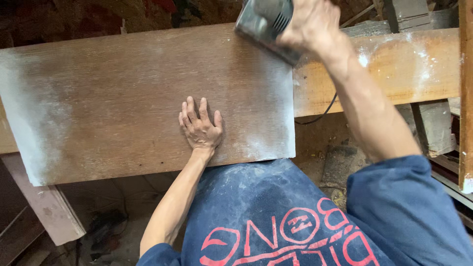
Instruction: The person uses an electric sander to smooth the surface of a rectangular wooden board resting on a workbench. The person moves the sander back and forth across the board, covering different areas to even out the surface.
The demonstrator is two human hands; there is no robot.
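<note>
Left hand [199, 129] lies flat, palm down, fingers spread, on the brown wooden board [143, 98], close to the board's near edge and right of its middle. It grips nothing, only presses on the surface.

Right hand [308, 24] is closed around the body of a grey electric sander [266, 22], which sits at the board's far right corner. A black cord [320, 116] hangs below the beam past the board's right edge.

Board is long with a fine grain; pale dust coats its left end and its right edge. It rests across a lighter wooden beam [394, 69], which runs out to the right and also carries white dust.

Person wears a dusty blue shirt [276, 216] with red print. More timber pieces [433, 125] stand at right, below the beam.
</note>
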